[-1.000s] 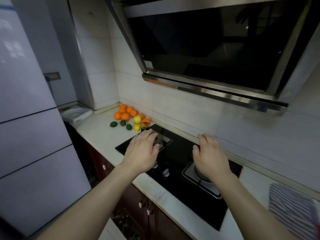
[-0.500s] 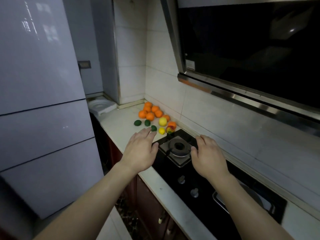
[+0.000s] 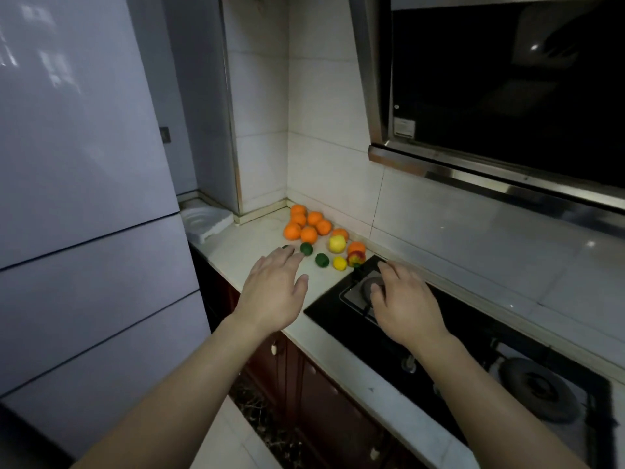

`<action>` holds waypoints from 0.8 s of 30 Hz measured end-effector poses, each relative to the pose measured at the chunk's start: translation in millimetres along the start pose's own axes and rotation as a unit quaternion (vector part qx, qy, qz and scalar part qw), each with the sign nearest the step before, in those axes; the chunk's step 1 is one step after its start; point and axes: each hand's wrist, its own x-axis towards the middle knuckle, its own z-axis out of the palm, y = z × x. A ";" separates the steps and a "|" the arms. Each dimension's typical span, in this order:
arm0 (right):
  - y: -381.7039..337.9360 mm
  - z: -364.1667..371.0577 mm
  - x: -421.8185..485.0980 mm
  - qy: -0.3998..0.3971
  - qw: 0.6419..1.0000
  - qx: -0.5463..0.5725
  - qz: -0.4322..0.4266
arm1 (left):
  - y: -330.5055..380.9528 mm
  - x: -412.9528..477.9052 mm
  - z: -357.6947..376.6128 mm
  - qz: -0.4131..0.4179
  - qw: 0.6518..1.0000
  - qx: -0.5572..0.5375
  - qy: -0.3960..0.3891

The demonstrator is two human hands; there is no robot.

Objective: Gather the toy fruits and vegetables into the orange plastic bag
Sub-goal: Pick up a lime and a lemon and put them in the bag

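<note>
Hands are both empty, fingers extended, palms down. Left hand (image 3: 274, 294) hovers above the tabletop (image 3: 243, 245), fingertips just beside a green toy fruit (image 3: 306, 248). Toy fruits (image 3: 308, 234) lie clustered at the tabletop's far corner by the wall. Right hand (image 3: 406, 308) is over the hob (image 3: 338, 313).

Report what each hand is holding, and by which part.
Nothing is held. The left hand is open near the green toy fruits; the right hand is open above the stove.

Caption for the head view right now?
Left hand and right hand hover open near toy fruits beside the stove.
</note>
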 end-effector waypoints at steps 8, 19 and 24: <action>12.1 38.6 51.7 0.020 1.000 0.001 0.006 | -29.4 56.3 25.6 0.004 1.000 0.011 -0.025; 41.3 102.3 157.6 -0.012 0.999 0.037 0.001 | -74.8 152.4 54.7 -0.045 0.997 0.040 -0.053; 43.7 117.7 195.5 -0.023 0.999 0.034 0.011 | -98.0 185.1 71.0 -0.040 0.997 0.033 -0.060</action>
